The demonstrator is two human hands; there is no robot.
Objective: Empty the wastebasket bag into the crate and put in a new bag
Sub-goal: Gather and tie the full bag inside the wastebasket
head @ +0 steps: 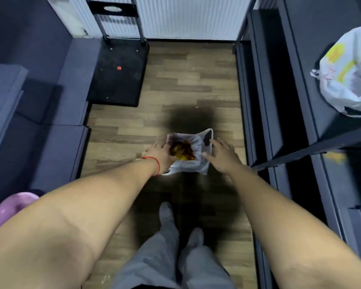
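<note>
A small wastebasket stands on the wooden floor, lined with a white plastic bag (193, 166) that folds over its rim. Yellow and brown waste (182, 152) lies inside. My left hand (159, 156), with a red string at the wrist, rests on the bag's left rim with the fingers curled over it; whether it grips is unclear. My right hand (222, 156) hovers at the bag's right rim with fingers spread, holding nothing. No crate shows in this view.
A dark shelf unit (279, 101) runs along the right with a white and yellow plastic bag (348, 69) on it. A grey sofa (40, 113) and black mat (117, 74) lie left. A pink tub (10, 209) sits at lower left. My feet stand below the basket.
</note>
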